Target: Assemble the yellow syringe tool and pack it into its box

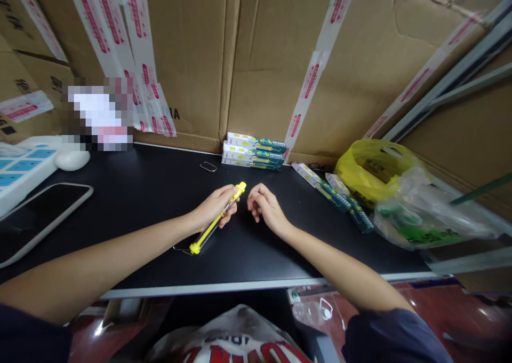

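Observation:
My left hand (214, 208) grips a slim clear tube with yellow caps at both ends (216, 220), held slanted over the black table (140, 203). The tube's upper yellow cap points toward my right hand (264, 205), which hovers a few centimetres away with fingers curled and nothing visible in it. A stack of white and green flat boxes (254, 151) lies behind the hands against the cardboard wall. Two more such boxes (332, 192) lie to the right.
A yellow plastic bag (370, 171) and a clear bag (424, 213) sit at the right end. A paper clip (208, 166) lies near the stack. A tablet (36, 213), a white mouse (72, 159) and a white-blue panel (20, 171) lie left. Taped cardboard walls surround.

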`<state>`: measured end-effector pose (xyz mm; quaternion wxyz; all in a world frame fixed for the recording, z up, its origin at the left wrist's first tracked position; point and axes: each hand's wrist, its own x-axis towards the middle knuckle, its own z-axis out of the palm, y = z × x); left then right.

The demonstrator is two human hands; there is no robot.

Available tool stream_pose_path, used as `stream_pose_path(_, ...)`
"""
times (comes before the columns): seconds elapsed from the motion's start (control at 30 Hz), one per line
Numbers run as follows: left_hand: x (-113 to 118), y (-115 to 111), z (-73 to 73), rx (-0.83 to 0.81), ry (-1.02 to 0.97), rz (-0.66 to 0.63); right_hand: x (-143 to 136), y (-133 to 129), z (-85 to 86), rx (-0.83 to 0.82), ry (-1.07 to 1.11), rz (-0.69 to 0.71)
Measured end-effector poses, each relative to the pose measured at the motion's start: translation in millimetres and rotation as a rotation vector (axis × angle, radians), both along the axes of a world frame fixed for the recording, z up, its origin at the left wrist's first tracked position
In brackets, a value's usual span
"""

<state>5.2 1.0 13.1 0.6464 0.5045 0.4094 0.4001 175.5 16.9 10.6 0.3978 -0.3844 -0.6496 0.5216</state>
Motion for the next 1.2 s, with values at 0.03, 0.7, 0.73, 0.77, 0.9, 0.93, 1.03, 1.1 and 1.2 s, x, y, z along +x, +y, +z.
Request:
stream_pose_path(0.03, 0, 0, -0.9, -0.009, -0.001, -0.016, 4, 4, -1.9, 0.046, -0.044, -0.026)
stream_pose_path(0.7, -5, -3, -0.5, -0.027, -0.158, -0.389, -118, 123, 20.6, 0.966, -1.279, 0.234)
stream_pose_path(0.73, -6, -3, -1.4, -0.026, -0.164, -0.396, -123, 123, 23.6, 0.936, -1.301, 0.243)
stream_pose_path(0.77, -6, -2, -1.9, -0.023, -0.171, -0.398, -125, 123, 26.8, 0.903, -1.319, 0.251)
stream_pose_path(0.9, -5, -4, 0.0, -0.015, -0.165, -0.375, -109, 120, 38.4, 0.747, -1.394, 0.314)
stream_pose_path(0.93, -5, -4, 0.9, -0.012, -0.153, -0.359, -100, 117, 40.6, 0.715, -1.405, 0.335)
stream_pose_path(1.03, -2, -6, 2.8, 0.010, -0.111, -0.277, -65, 101, 44.3, 0.645, -1.421, 0.375)
stream_pose_path(1.1, -1, -5, 2.7, 0.023, -0.077, -0.201, -39, 85, 43.7, 0.627, -1.424, 0.360)
stream_pose_path(1.2, -1, -3, 0.5, 0.009, -0.022, -0.093, -2, 55, 38.8, 0.639, -1.342, 0.231)
